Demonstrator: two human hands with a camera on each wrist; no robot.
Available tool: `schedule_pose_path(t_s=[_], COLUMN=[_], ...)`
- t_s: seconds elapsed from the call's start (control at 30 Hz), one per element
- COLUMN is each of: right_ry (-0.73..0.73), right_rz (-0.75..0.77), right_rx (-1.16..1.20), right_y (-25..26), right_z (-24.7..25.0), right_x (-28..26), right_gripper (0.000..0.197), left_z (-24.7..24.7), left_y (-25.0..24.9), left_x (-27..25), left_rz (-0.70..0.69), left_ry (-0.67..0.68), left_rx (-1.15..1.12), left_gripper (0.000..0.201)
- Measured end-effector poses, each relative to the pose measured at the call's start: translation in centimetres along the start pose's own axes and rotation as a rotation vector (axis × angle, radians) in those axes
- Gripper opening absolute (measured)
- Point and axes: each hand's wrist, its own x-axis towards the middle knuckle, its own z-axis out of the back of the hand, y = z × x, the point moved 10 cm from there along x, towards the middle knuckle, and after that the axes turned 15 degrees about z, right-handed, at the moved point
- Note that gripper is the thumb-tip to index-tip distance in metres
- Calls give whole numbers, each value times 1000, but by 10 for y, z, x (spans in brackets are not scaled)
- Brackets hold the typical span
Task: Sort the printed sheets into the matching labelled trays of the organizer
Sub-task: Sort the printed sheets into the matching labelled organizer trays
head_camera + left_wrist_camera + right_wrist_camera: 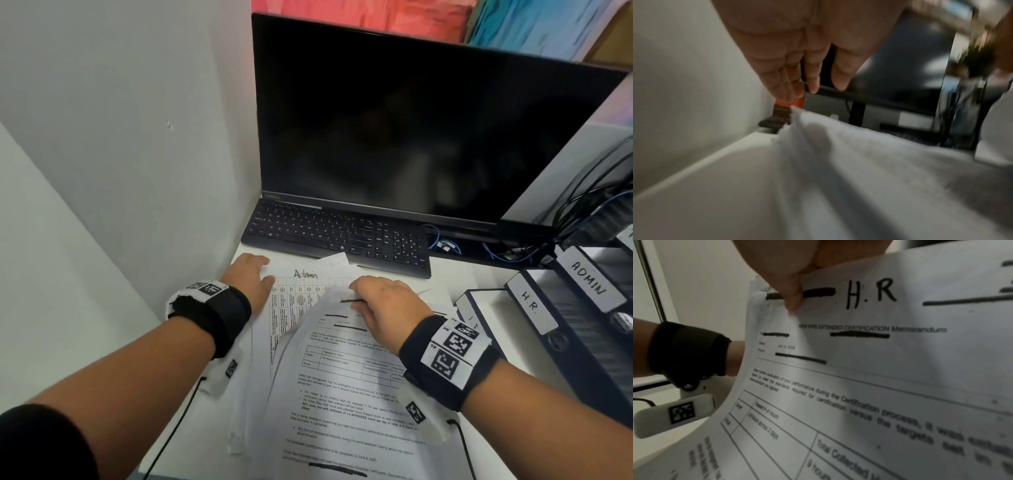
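My right hand (pixel 385 308): thumb and curled fingers pinch the top edge of the H.R sheet (pixel 346 383), just in front of the keyboard (pixel 337 236); in the right wrist view my thumb (pixel 791 293) lies over a blacked-out line beside the handwritten "H.R".
H.R sheet: a printed memorandum with a small table, its top end lifted and bowed, its lower end lying on the pile of sheets (pixel 260 387) in front of the keyboard.
My left hand (pixel 251 279): fingers straight and together, palm down, at the top left corner of the Admin sheet (pixel 305 291), near the keyboard's left front corner; the left wrist view shows the fingers (pixel 789 76) extended above the paper, and I cannot tell whether they touch it.
Admin sheet: a grid-printed page with "Admin" handwritten at the top, lying flat just in front of the keyboard, partly under the H.R sheet.
Pile of sheets: loose, overlapping pages on the white desk (pixel 442 274), spreading from the keyboard's front edge towards me.
Organizer (pixel 575 322): dark stepped trays to the right of the keyboard, with white labels; the H.R. tray label (pixel 530 303) sits lower, the ADMIN tray label (pixel 587 278) behind it.
Monitor (pixel 411 130): dark screen, standing directly behind the keyboard.
Cables (pixel 575 219): black and blue, tangled to the right of the keyboard, behind the organizer.
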Motion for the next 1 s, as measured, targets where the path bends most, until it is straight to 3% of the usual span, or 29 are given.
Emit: schedule_pose_path(t_s=[0.1, 0.27, 0.37, 0.43, 0.5, 0.57, 0.6, 0.63, 0.7, 0.73, 0.8, 0.87, 1.0], right_ry=[-36, -52, -73, -57, -24, 27, 40, 45, 147, 206, 229, 144, 48], right_rz=[43, 95, 105, 110, 80, 30, 22, 22, -6, -41, -108, -215, -567], right_rx=[-21, -44, -36, -40, -41, -49, -65, -93, -118, -143, -164, -176, -141], right_y=[6, 10, 9, 9, 4, 0, 0, 1, 0, -6, -16, -34, -87], right_z=[3, 4, 7, 8, 9, 7, 8, 11, 8, 7, 10, 23, 35], right_x=[-2, -7, -10, -10, -8, -6, -5, -4, -3, -8, -18, -36, -93], right_gripper=[6, 14, 14, 11, 8, 12, 16, 21, 25, 25, 24, 29, 82], left_z=[-18, -16, 3, 19, 24, 18, 11, 1, -15, -19, -23, -23, 2], left_y=[16, 25, 14, -11, -48, -89, -107, -122, -135, -140, -135, -126, -121], left_x=[16, 24, 15, -4, -32, -69, -86, -100, -111, -112, -105, -97, -87], left_rz=[90, 151, 103, -28, -201, -324, -386, -471, -612, -647, -638, -586, -542], left_ry=[46, 48, -55, -124, 15, 307, 379, 373, 202, 126, 62, 70, 31], left_rx=[172, 7, -50, -119, -314, -440, -318, -58, 485, 609, 664, 599, 334], left_gripper=[53, 49, 43, 45, 46, 58, 64, 64, 40, 28, 22, 24, 26])
